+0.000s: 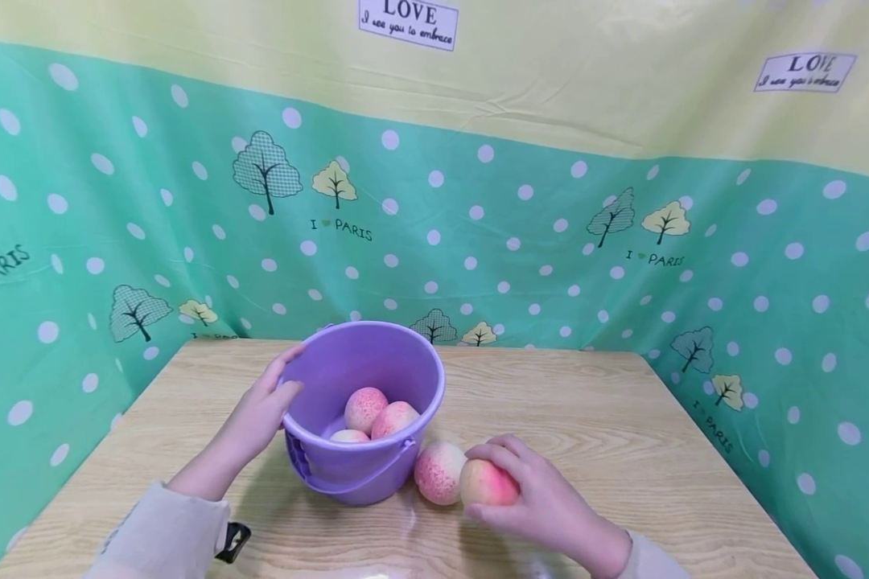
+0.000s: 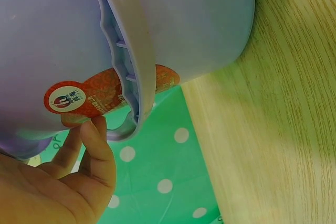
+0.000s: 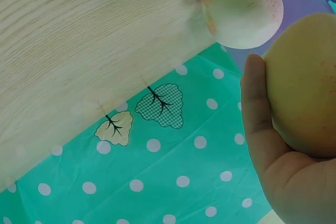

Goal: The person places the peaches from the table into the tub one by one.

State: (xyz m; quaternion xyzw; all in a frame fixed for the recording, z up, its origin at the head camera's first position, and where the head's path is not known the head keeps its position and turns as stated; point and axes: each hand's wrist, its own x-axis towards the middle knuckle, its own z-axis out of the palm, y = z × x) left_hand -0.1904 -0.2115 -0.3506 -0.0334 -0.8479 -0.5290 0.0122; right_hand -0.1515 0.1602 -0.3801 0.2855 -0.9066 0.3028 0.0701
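Note:
A purple bucket (image 1: 365,474) stands on the table, and three pink-and-white peaches (image 1: 366,409) show inside it. My left hand (image 1: 264,400) grips the bucket's rim on its left side, thumb over the edge. In the left wrist view, curled fingers (image 2: 97,148) touch the outer wall beside a red sticker (image 2: 84,100) and the bucket's handle (image 2: 142,51). My right hand (image 1: 529,490) holds a yellowish peach (image 1: 488,482) with a pink blush, fingers over its top and thumb below. Another speckled peach (image 1: 440,473) sits on the table between the bucket and that held peach.
The light wood-grain table (image 1: 586,402) is enclosed at the back and sides by a green polka-dot cloth (image 1: 507,265) with printed trees. A small black piece (image 1: 233,543) is at the left sleeve's cuff.

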